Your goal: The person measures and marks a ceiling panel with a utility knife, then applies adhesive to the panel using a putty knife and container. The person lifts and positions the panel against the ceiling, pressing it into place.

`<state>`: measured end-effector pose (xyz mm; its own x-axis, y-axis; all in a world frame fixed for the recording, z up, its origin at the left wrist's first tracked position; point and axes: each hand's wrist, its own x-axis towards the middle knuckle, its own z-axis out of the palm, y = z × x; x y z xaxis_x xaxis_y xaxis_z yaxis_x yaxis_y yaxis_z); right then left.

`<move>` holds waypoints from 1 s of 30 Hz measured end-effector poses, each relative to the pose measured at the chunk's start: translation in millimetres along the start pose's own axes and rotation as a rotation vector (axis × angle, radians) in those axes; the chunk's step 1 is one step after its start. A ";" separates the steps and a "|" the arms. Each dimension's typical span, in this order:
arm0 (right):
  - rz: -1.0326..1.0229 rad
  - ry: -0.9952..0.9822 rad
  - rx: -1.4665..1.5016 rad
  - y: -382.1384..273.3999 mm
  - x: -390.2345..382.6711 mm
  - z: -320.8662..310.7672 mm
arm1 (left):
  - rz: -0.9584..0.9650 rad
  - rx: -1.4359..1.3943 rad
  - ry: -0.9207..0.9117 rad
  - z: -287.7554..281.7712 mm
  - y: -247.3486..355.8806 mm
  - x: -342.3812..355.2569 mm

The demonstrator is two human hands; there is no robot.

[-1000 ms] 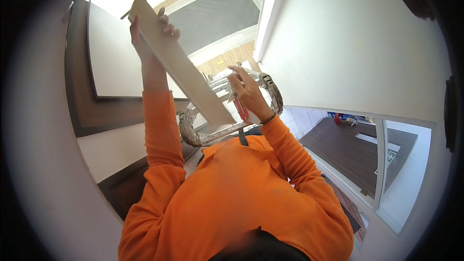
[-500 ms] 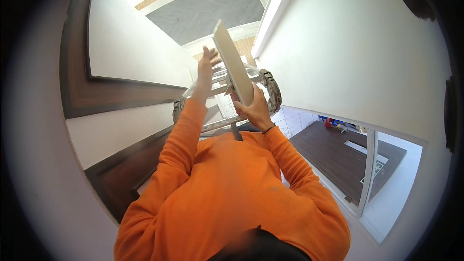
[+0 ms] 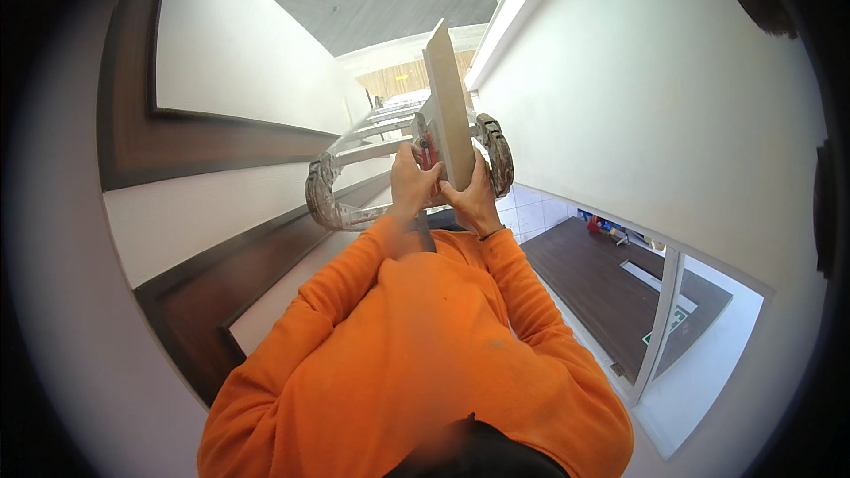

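A long, flat beige board (image 3: 450, 97) stands tilted up away from my chest. My right hand (image 3: 474, 201) is closed round its lower end, thumb on the near face. Against the board's left side, my left hand (image 3: 414, 181) is closed round a small red tool (image 3: 428, 150). A dark, round spot shows on the tool, but its exact kind is unclear. The left fingertips are partly hidden behind it. Just beyond both hands is a metal ladder (image 3: 367, 152) with worn, stained rounded ends.
At left is a white wall with dark brown trim (image 3: 142, 150). A large pale panel (image 3: 637, 80) rises at right. Below it, an opening shows a dark brown surface (image 3: 593, 288) with a green-and-white sign (image 3: 666, 326). Grey flooring (image 3: 390, 0) lies far ahead.
My left hand has come down from beside the board's upper part to the red tool at its lower part. The board has swung more upright, its top shifting right. My right hand still holds it.
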<state>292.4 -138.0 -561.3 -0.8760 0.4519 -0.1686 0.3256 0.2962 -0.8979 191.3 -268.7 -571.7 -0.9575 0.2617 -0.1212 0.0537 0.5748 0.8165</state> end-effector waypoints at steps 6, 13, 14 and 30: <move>0.021 -0.063 0.114 -14.6 -0.9 -10.6 | -0.021 0.018 -0.056 2.9 8.0 1.3; 0.072 -0.046 0.257 -38.4 -6.6 -21.4 | 0.066 -0.004 -0.072 10.1 9.8 -2.2; 0.082 -0.048 0.279 -38.8 -6.3 -20.8 | 0.102 0.007 -0.022 11.5 8.7 -2.1; 0.011 -0.124 0.315 -85.2 25.2 -27.2 | 0.203 0.235 -0.218 2.4 11.0 -25.5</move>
<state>252.3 -129.0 -478.0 -0.9161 0.3418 -0.2096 0.2261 0.0087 -0.9741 217.0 -267.2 -561.0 -0.8394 0.5326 -0.1082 0.3238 0.6499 0.6876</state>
